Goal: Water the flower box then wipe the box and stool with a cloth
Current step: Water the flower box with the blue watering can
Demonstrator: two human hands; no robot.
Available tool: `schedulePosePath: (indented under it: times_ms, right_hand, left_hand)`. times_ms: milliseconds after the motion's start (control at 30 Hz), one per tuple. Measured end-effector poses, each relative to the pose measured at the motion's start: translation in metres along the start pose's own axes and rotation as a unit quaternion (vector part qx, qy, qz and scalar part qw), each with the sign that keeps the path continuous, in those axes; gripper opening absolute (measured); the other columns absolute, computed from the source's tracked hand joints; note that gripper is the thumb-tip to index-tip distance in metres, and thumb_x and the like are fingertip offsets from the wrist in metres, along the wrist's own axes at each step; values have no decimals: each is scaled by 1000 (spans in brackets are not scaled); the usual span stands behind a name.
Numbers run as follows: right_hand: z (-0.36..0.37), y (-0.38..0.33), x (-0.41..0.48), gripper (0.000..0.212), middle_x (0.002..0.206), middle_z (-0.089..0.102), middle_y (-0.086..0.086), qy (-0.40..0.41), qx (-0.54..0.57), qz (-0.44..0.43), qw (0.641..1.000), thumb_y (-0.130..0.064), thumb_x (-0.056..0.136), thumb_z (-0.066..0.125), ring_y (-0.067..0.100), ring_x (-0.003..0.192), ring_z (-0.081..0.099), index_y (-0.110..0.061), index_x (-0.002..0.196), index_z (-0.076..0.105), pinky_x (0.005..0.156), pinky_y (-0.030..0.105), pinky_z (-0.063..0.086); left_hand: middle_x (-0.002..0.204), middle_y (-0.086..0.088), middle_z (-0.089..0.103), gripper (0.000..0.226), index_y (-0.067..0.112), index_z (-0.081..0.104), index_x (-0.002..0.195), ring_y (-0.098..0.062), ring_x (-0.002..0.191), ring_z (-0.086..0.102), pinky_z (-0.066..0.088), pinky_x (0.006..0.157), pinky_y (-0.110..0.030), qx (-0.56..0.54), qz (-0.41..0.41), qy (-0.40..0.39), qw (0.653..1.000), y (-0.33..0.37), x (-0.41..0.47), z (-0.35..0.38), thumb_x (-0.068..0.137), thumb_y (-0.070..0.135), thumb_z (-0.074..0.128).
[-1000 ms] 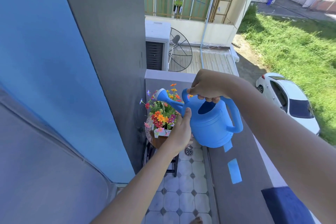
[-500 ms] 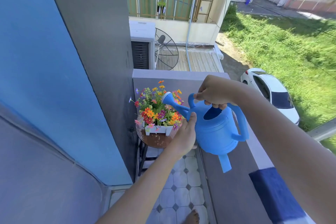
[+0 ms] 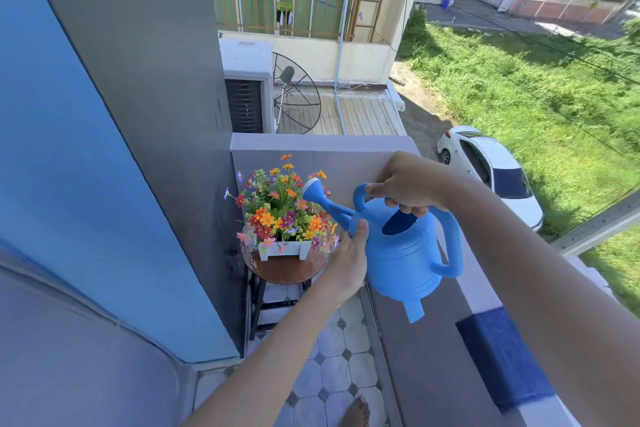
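Observation:
A blue watering can (image 3: 401,253) hangs tilted over a small balcony, its rose spout over the flowers. My right hand (image 3: 408,185) grips the can's top handle. My left hand (image 3: 348,263) supports the can's side near the spout base. A white flower box (image 3: 284,248) full of orange, red and purple flowers stands on a round brown stool (image 3: 287,269) with black legs in the corner. A dark blue cloth (image 3: 502,354) lies on the parapet top at the lower right.
A blue and grey wall (image 3: 104,149) closes the left side. The grey parapet (image 3: 433,340) runs along the right, with a drop to grass and a white car (image 3: 491,166) beyond. The tiled floor (image 3: 332,374) is narrow, and a bare foot (image 3: 355,412) shows at the bottom.
The can and both hands have shifted slightly right and down relative to the flowers, so the whole flower box and stool top show. The view has shifted too.

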State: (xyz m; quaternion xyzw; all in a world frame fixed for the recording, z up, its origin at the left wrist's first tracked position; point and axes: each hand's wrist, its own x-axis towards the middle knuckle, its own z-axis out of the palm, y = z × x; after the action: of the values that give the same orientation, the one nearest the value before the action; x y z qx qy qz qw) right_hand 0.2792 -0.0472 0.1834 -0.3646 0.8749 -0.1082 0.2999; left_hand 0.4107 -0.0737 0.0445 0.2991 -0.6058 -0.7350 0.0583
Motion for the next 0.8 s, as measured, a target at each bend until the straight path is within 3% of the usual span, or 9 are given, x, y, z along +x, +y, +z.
schedulePosePath:
  times_ms: [67,167,333,433,567,667,800]
  right_hand:
    - [4,1,3,39,69,57,13,10,28,-11,1000,-31,100,59,26,55,45,7,98,70,42,24,36]
    - [12,5,6,37,62,55,8,32,60,-13,998,-29,101,58,24,48,43,-8,70,63,41,23,36]
    - [32,34,14,30,67,56,9,89,217,-4,972,-28,100,59,21,47,39,-2,97,73,41,24,35]
    - [42,48,17,34,68,52,13,120,287,-7,950,-24,101,58,19,47,37,7,96,70,40,25,33]
    - [53,70,20,38,69,46,15,158,401,-4,902,-20,100,59,20,48,32,15,87,62,40,25,28]
    - [62,93,22,36,68,45,15,213,458,21,863,-19,98,58,20,47,32,10,77,59,42,25,29]
    - [64,137,20,32,66,47,11,273,536,57,797,-19,98,60,18,45,38,-1,72,57,41,27,34]
  left_hand:
    - [136,5,50,75,31,32,145,-3,111,51,41,96,-38,-4,1,12,1000,-2,4,-5,86,76,23]
    - [137,4,49,88,33,36,142,-14,120,47,36,108,-47,17,-19,41,999,-5,11,-13,73,87,23]
    - [129,9,57,56,53,37,125,-16,118,55,42,104,-51,1,-5,53,999,-4,19,-18,78,82,32]
    - [129,10,57,61,50,36,133,-14,116,57,44,102,-50,14,24,53,998,-6,29,-14,80,78,37]
    - [128,6,57,59,42,37,136,-12,111,58,48,95,-42,52,49,46,996,-2,46,-4,85,73,39]
    - [123,4,60,49,36,43,130,-13,108,60,50,94,-42,84,39,21,995,2,67,10,91,66,37]
    - [118,10,66,48,44,53,124,-12,110,62,50,97,-45,165,44,-29,985,-1,108,44,87,71,37]
